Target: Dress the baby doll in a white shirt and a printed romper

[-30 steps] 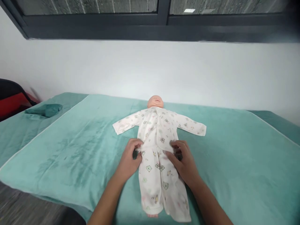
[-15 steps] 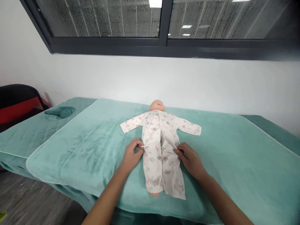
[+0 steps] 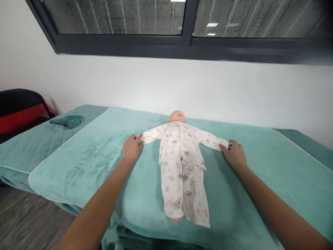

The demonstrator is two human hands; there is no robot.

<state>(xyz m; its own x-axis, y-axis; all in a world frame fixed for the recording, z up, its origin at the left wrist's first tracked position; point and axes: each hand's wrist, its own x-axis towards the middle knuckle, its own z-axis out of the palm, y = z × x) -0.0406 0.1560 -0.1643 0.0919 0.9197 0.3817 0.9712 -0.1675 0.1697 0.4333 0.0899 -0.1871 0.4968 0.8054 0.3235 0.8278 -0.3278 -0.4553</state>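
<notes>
A baby doll (image 3: 177, 116) lies on its back with its arms spread. It wears a white printed long-sleeved top (image 3: 178, 144) and matching trousers (image 3: 172, 191). My left hand (image 3: 132, 148) has its fingers closed on the cuff end of the sleeve (image 3: 152, 134) on the left. At the other side, my right hand (image 3: 235, 154) pinches the cuff of the right-hand sleeve (image 3: 212, 140) between thumb and fingers. The top's hem lies flat over the trousers' waist. One foot (image 3: 176, 219) peeks from the left trouser leg; the right leg's end hides any foot.
Beneath the doll is a green plush cover (image 3: 91, 156) over a bed, with a face hole (image 3: 67, 121) at the left end. A white wall (image 3: 145, 83) and a dark-framed window (image 3: 125, 50) stand behind. A black and red chair-like object (image 3: 22, 111) is at far left.
Both hands have left the top's hem at the waist and moved outward and up to the sleeve cuffs. The hem now lies smooth over the trousers. The view has shifted slightly.
</notes>
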